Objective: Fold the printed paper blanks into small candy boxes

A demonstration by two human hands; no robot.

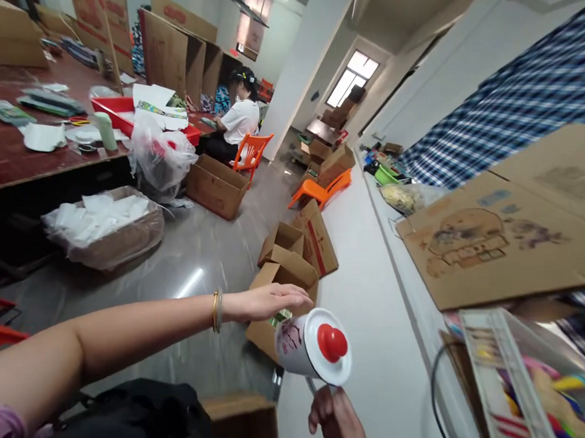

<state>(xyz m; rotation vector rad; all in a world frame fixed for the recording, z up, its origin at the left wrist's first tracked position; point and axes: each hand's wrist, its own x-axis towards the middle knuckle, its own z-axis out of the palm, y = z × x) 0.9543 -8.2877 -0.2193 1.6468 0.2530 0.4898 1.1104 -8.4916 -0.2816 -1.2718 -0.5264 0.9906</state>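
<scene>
A white lidded mug with a dark branch-and-blossom print is tilted, its lid toward me and a round red knob on top. My right hand is below it, fingers closed around the handle on its lower side. Reaching in from the left, my left hand is stretched out flat just above the mug; its fingertips come close to the lid's rim, and I cannot tell if they touch. A gold bangle and a pale one circle the left wrist.
Open cardboard boxes stand on the floor beyond the mug. A wall runs up the right, with a cardboard sheet and a bin of colourful items there. At left are a red-brown table, a bag-lined box and a seated person.
</scene>
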